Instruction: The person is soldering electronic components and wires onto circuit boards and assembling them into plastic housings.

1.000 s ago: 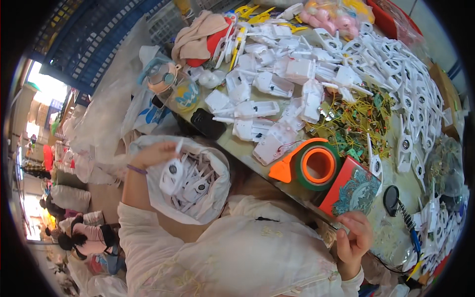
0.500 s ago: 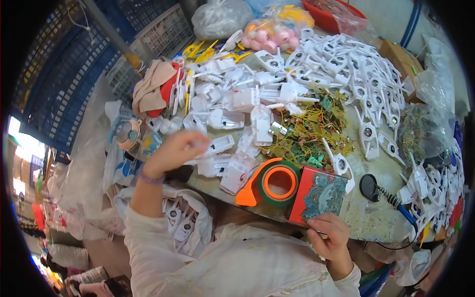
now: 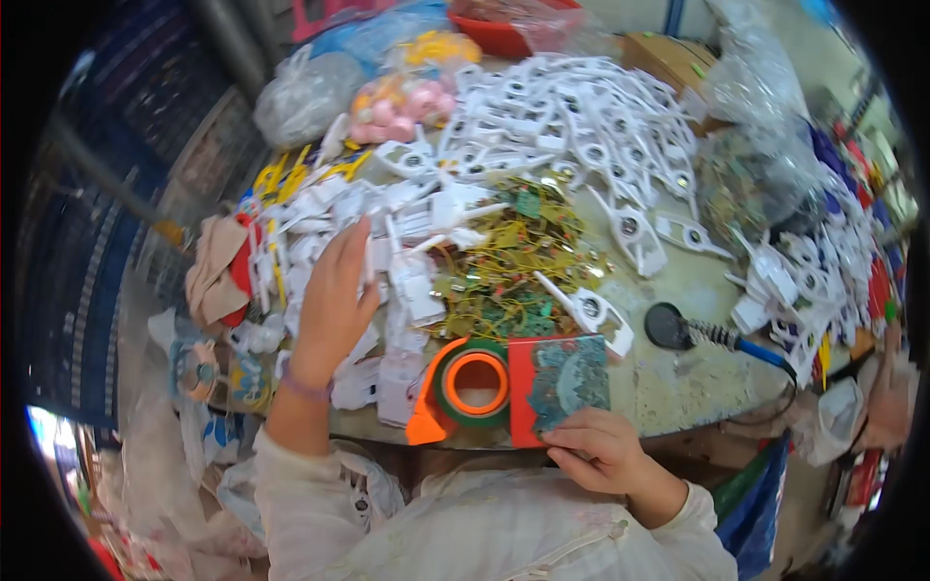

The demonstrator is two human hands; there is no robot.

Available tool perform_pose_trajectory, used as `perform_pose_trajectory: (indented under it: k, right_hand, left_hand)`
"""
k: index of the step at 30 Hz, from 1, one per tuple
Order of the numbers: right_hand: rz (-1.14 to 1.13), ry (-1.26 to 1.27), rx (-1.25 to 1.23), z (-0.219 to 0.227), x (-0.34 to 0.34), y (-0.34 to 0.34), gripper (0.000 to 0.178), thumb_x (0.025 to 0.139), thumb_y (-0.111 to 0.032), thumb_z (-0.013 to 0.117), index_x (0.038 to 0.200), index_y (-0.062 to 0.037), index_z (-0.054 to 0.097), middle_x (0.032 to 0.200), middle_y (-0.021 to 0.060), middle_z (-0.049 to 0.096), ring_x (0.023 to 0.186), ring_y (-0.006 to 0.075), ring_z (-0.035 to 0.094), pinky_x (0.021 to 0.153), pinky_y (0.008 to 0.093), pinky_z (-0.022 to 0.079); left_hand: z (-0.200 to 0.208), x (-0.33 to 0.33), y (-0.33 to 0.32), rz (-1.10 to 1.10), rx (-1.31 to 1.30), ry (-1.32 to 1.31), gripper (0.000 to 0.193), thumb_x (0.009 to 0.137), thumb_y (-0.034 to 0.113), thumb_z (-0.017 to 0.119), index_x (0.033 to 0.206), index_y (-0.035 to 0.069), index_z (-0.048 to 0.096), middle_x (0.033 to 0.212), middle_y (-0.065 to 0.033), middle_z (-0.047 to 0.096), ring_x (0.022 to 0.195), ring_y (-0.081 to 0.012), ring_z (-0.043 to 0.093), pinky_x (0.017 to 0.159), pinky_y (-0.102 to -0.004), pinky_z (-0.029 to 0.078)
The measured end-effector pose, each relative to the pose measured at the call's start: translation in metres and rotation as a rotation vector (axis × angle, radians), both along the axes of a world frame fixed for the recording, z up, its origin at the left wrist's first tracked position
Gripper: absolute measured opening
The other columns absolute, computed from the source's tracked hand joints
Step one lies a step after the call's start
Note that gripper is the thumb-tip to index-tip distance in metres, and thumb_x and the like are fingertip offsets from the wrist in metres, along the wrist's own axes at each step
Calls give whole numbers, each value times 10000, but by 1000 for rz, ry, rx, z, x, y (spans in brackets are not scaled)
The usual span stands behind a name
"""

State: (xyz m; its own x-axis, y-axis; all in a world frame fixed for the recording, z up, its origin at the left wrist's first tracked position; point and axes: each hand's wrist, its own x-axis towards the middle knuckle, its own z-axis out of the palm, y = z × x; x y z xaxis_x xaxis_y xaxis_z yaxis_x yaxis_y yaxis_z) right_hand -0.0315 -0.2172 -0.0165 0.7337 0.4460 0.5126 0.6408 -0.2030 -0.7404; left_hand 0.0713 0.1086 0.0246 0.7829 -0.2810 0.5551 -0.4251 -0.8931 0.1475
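My left hand (image 3: pixel 334 315) reaches over a heap of white plastic casings (image 3: pixel 397 290), its fingers stretched upward and its thumb apart. A white piece shows beside its fingertips, but no grip on it is visible. At the front edge of the table, my right hand (image 3: pixel 603 453) is closed in a pinch against the lower corner of a red box (image 3: pixel 523 392) with a grey-green patterned top. What the pinch holds, if anything, is hidden. Left of the box lies an orange tape dispenser (image 3: pixel 426 412) with a green-edged roll.
Yellow-wired circuit boards (image 3: pixel 523 252) are piled mid-table, with white handled parts (image 3: pixel 591 121) heaped behind. A single white handled part (image 3: pixel 589 308) lies behind the box. A soldering iron (image 3: pixel 712 334) with a blue handle rests to the right. Plastic bags (image 3: pixel 310 92) stand at the back.
The view has swung, so the table's things sit further left. My left hand has moved forward over the white casings, its fingers straightening. My right hand stays by the red box.
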Motion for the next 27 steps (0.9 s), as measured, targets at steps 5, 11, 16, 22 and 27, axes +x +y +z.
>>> perform_pose_trajectory:
  k: [5,11,16,22,27]
  right_hand:
    - [-111,-81,139,1,3,-10,238,717,2,706,948,-41,669,807,99,654,647,241,625,566,324,502]
    - [-841,-22,261,-21,6,-50,108,796,20,643,830,-50,569,731,21,546,574,75,476,505,229,386]
    - [-1126,274,780,-58,4,-117,231,865,-44,628,1056,-43,498,754,-46,462,623,33,408,547,174,312]
    - [-1038,210,480,-18,19,-164,142,901,-72,604,1037,-42,579,743,-28,527,633,31,448,563,177,339]
    - [-1092,37,286,-18,25,-173,126,921,-158,617,972,-43,607,687,-28,523,635,33,472,586,172,370]
  left_hand:
    - [18,-83,-43,-549,294,155,444,804,81,576,1246,49,546,1280,-117,521,1169,-291,536,954,-407,462]
    - [0,-113,-63,-757,469,216,410,808,128,580,1216,104,564,1245,-40,543,1159,-198,535,919,-357,485]
    - [-15,-113,-66,-798,448,280,379,821,142,573,1199,107,571,1247,-41,546,1168,-199,532,938,-376,473]
    - [-18,-118,-64,-753,383,321,363,766,98,589,1128,87,618,1186,-89,560,1131,-274,547,906,-394,497]
    - [-20,-115,-69,-723,246,365,371,756,66,580,1124,70,623,1174,-114,561,1122,-302,558,896,-382,509]
